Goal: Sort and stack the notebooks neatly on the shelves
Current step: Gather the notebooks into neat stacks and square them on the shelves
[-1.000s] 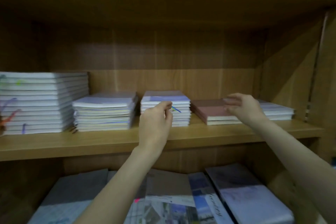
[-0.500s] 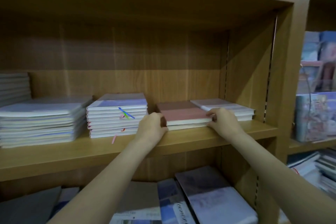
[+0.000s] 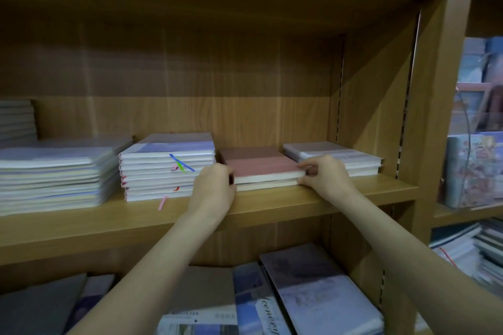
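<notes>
A short stack of two pink notebooks (image 3: 261,164) lies on the middle wooden shelf (image 3: 299,200). My left hand (image 3: 213,187) grips its front left corner, fingers curled round the edge. My right hand (image 3: 324,175) pinches its front right corner, thumb on the top cover. Left of it stands a taller stack of white notebooks with coloured ribbons (image 3: 166,168). A low stack with a pale cover (image 3: 340,156) lies just right of the pink one, partly behind my right hand.
A wide pile of thin notebooks (image 3: 54,171) fills the shelf's left end. The shelf below holds flat notebooks with photo covers (image 3: 313,294). A vertical side panel (image 3: 432,117) closes the bay on the right; beyond it stand more shelves of stationery (image 3: 473,168).
Both hands moved from the ribboned stack and the pink cover's top down to the pink stack's front corners and took hold. The view swung right.
</notes>
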### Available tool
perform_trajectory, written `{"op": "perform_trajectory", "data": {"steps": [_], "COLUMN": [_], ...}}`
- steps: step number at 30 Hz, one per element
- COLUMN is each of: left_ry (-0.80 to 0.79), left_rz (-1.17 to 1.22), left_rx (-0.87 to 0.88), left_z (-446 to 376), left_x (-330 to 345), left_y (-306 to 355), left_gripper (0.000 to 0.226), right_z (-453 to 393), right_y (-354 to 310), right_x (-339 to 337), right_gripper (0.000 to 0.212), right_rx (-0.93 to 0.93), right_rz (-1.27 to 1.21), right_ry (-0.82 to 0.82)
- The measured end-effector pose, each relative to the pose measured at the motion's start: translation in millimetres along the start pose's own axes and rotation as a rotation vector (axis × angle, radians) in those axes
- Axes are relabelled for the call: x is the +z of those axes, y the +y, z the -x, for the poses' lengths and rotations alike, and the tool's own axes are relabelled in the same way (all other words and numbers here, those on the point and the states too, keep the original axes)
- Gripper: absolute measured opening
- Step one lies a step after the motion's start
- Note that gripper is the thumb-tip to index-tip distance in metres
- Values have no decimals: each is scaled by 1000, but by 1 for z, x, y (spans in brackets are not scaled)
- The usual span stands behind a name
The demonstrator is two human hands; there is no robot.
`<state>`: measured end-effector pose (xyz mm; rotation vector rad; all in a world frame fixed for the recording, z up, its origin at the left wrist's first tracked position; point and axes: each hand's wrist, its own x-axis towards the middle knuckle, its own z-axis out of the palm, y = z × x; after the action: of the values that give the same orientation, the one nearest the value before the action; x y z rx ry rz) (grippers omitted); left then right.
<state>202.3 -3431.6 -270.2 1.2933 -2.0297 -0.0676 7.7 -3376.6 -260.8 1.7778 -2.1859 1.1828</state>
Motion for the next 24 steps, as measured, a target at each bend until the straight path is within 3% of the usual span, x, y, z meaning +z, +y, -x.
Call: {"op": "perform_trajectory", "data": {"steps": [2, 5, 8, 16, 19, 24], "left_ry": [64, 199, 74, -362, -352, -314], "left_rz": [-60, 115, 199, 60, 40, 12], "left_rx": [51, 198, 231, 249, 221, 200], "left_z": [9, 11, -9, -51, -57, -59], "left_x": [-2, -3, 9, 60, 73, 78], "left_y": [7, 31, 66, 118, 128, 131], "left_gripper": [34, 42, 40, 46, 34, 33], "right_z": [1, -2, -5, -11, -17, -25], "right_y": [6, 27, 48, 102, 112, 115], "right_x": [-16, -50, -72, -69, -63, -48], "right_gripper": [44, 42, 42, 34, 29, 25], "right_rx": [15, 51, 68, 14, -2, 64], "right_rz": [-36, -74, 45, 208, 150, 118], "right_ry": [9, 108, 58, -13, 62, 192]}}
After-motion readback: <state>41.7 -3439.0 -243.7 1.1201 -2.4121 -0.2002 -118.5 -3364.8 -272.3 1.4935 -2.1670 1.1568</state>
